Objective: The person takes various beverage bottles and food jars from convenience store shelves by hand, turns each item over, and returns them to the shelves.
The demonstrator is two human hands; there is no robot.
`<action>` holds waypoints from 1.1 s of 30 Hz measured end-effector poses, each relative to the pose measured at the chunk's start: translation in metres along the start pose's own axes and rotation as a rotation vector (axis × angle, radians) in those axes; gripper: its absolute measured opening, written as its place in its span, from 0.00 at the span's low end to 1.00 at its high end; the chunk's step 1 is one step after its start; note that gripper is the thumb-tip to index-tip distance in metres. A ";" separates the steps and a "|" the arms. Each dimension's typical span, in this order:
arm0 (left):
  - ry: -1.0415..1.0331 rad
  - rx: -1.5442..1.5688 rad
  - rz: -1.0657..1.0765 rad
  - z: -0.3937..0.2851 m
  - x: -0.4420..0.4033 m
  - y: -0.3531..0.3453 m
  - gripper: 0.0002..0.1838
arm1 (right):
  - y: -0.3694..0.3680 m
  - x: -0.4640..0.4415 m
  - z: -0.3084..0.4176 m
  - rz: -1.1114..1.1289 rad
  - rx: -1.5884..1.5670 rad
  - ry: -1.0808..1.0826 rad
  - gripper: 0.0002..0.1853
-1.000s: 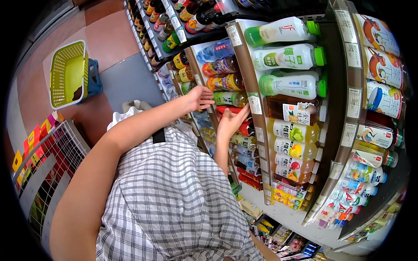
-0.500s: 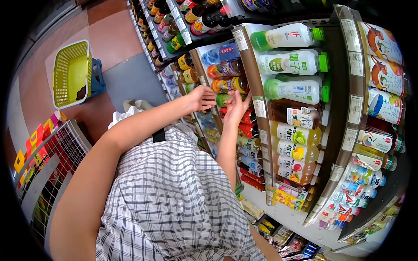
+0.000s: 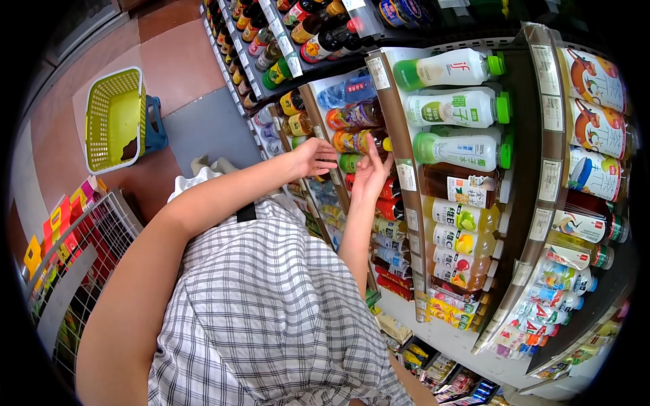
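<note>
My left hand [image 3: 314,158] is open, palm partly visible, fingers loosely extended and holding nothing. Beside it, my right hand [image 3: 372,169] is also open with its fingers apart, in front of the bottled drinks. Closest to the right fingertips is an orange-labelled bottle [image 3: 352,141], partly covered by them. A green bottle [image 3: 349,162] shows between the two hands. Red bottles [image 3: 387,187] are partly hidden behind my right hand and wrist. Whether any fingertip touches a bottle, I cannot tell.
Coconut water bottles [image 3: 455,108] with green caps fill the adjoining shelf, which has a brown price-tag edge [image 3: 404,166]. A yellow-green basket [image 3: 91,128] stands on the tiled floor at upper left. A wire rack [image 3: 101,250] with colourful packets is at lower left.
The view has shifted slightly, so the shelves sit a little lower in it. My right fingers have straightened somewhat and stand more upright. The left hand looks nearly the same.
</note>
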State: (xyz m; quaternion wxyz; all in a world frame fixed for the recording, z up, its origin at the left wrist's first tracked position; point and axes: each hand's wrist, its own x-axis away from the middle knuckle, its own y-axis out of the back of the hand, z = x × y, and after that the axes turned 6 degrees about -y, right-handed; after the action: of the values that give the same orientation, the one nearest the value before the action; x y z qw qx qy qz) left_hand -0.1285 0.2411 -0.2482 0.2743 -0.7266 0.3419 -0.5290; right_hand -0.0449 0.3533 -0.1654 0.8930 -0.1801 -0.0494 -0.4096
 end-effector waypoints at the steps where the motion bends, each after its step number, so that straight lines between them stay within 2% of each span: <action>1: 0.002 -0.002 0.009 0.000 -0.001 0.000 0.23 | -0.003 0.005 0.000 -0.016 0.009 -0.001 0.36; 4: 0.015 0.008 0.049 0.001 -0.002 -0.002 0.24 | -0.008 0.016 -0.005 -0.081 0.106 -0.008 0.37; 8: 0.017 0.049 0.126 0.002 -0.001 -0.005 0.24 | -0.016 0.022 -0.017 -0.166 0.179 0.012 0.33; 11: 0.020 0.028 0.143 0.003 -0.001 -0.007 0.24 | -0.028 0.025 -0.027 -0.218 0.246 0.150 0.26; 13: 0.044 0.025 0.128 0.007 -0.005 -0.004 0.24 | -0.029 0.023 -0.033 -0.240 0.326 0.245 0.21; 16: 0.063 0.014 0.096 0.006 -0.003 -0.001 0.23 | -0.031 0.020 -0.037 -0.257 0.459 0.292 0.20; 24: 0.032 0.044 0.013 -0.001 -0.001 0.007 0.23 | -0.023 0.023 -0.031 -0.290 0.465 0.416 0.17; 27: -0.124 -0.068 -0.092 -0.005 0.001 0.010 0.22 | -0.013 0.018 -0.016 -0.277 0.426 0.491 0.16; 29: -0.280 -0.247 -0.116 -0.012 0.007 0.012 0.24 | -0.030 0.034 0.008 -0.280 0.416 0.432 0.17; 32: -0.697 -0.524 0.167 -0.033 0.010 0.013 0.31 | -0.047 0.054 0.037 -0.272 0.388 0.333 0.17; 33: -0.721 -0.581 0.300 -0.046 0.016 0.009 0.36 | -0.050 0.062 0.049 -0.240 0.408 0.290 0.16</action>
State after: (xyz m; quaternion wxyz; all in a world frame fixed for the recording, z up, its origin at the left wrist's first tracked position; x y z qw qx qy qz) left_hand -0.1706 0.2214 -0.2320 0.2345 -0.8529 0.4595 -0.0809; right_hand -0.0389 0.2966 -0.0915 0.8536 0.0711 -0.0234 -0.5155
